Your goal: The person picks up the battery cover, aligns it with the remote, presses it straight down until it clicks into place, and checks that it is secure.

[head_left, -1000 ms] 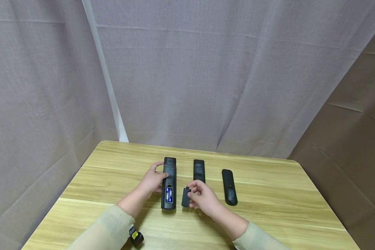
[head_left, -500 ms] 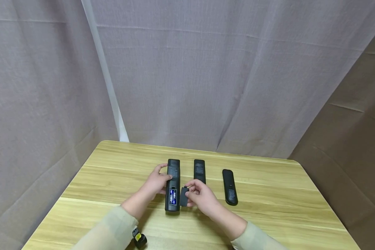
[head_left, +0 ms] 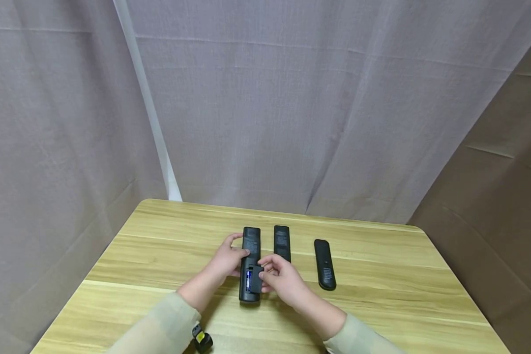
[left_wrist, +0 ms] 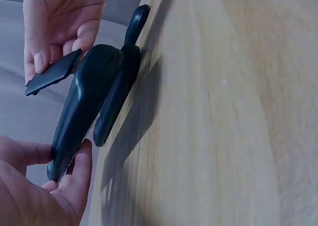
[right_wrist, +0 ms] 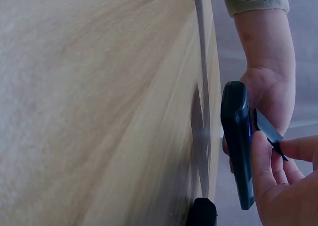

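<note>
In the head view my left hand (head_left: 227, 259) grips a black remote control (head_left: 251, 241) by its upper half, thumb across its back. Blue batteries (head_left: 249, 280) show in the open compartment near the lower end. Between thumb and fingers, my right hand (head_left: 287, 282) pinches the black battery cover (head_left: 257, 280), which overlaps the compartment's right part. The left wrist view shows the cover (left_wrist: 54, 74) tilted, close over the remote (left_wrist: 82, 104), which is held off the table. Seen from the right wrist, the cover (right_wrist: 268, 129) stands at an angle to the remote's back.
A second black remote (head_left: 282, 241) lies just right of the held one, partly behind my right hand. Farther right lies a third remote (head_left: 325, 265) with rounded ends. They rest on a wooden table (head_left: 380, 275), with grey curtains (head_left: 265, 108) behind it.
My left hand has brought the remote to the right, toward my right hand. The cover has shifted slightly left and now overlaps the battery compartment.
</note>
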`<state>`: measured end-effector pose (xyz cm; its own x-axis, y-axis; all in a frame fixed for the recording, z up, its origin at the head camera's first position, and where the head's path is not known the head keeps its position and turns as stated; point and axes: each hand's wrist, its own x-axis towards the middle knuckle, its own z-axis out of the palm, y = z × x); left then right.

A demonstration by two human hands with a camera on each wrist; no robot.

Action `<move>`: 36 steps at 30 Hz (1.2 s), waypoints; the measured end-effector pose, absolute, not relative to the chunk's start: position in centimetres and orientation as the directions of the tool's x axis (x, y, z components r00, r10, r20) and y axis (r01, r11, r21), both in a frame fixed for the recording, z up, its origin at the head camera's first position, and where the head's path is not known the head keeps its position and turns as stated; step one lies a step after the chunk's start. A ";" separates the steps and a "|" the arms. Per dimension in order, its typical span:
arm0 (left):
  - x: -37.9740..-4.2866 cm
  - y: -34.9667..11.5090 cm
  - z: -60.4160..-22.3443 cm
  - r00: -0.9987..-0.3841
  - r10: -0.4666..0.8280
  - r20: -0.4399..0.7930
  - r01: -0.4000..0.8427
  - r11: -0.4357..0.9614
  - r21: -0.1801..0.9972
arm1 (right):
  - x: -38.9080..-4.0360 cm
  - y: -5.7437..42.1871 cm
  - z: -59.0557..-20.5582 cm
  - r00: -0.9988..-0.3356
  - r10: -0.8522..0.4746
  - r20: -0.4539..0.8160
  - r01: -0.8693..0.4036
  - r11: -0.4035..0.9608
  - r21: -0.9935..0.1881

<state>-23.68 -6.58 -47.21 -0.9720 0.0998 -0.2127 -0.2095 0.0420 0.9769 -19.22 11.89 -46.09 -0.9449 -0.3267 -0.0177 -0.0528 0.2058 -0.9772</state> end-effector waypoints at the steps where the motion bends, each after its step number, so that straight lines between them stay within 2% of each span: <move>1: -23.7 -6.5 -47.2 -0.971 0.100 -0.216 -0.213 0.042 0.976 | -19.2 11.9 -46.1 -0.945 -0.327 -0.018 -0.054 0.208 -0.977; 36: -23.6 -5.4 -47.7 -0.967 0.135 -0.217 -0.212 0.047 0.976 | -19.1 12.1 -46.7 -0.932 -0.363 0.002 -0.101 0.254 -0.962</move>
